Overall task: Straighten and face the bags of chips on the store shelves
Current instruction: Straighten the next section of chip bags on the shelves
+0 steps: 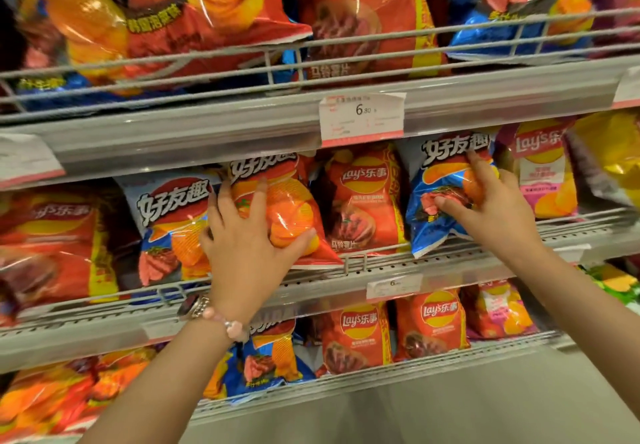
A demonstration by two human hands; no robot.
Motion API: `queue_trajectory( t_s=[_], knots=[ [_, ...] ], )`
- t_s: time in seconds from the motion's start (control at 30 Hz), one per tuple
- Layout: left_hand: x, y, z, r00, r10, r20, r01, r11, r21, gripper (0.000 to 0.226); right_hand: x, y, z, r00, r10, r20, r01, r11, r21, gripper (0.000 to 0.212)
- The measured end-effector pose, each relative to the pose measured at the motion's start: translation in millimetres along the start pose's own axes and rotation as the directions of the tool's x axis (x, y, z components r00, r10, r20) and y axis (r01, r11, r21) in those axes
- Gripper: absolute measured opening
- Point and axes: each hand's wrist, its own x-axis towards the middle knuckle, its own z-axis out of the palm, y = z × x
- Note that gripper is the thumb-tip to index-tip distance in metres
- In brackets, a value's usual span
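Left hand (242,236) fingers spread gripping the tilted orange chip bag (280,208), right hand (485,204) fingers curled on the blue chip bag (440,198), mid-frame: rotate both upright, logos forward.

Single head-worn wide-angle view, close to shelf rack, facing forward, level with middle shelf (450,263). Both forearms enter from bottom edge. Top shelf above fingers (256,201), bottom shelf below wrists. Frame tilted; edges bowed by lens. No second view.

mid shelf: bags (363,201) packed tight | wire rail (450,249) blocks low front (open above)
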Motion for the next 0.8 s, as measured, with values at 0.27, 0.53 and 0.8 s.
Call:
queue_trajectory(
  t_s=[0.27,0.53,0.8],
  knots=[
    [1.4,-4.2,2.1,0.999,0.023,0.048,-0.019,0.997,-0.075,0.097,-7.4,-8.8,4.8,0.996,-0.027,-0.081,0.035,0.995,0.097,0.081],
    [-0.2,-10.8,-10.7,1.000,-0.004,-0.006,0.002,0.898,-0.440,0.090,-28.5,-31.7,-8.8,0.975,-0.105,-0.195,0.146,0.966,0.212,0.079],
    [-15.9,-26.3,-49.3,0.998,0.058,-0.027,-0.064,0.854,-0.516,0.092,-46.9,-83.7,2.4,0.965,-0.216,-0.150,0.244,0.946,0.212,0.079]
  ],
)
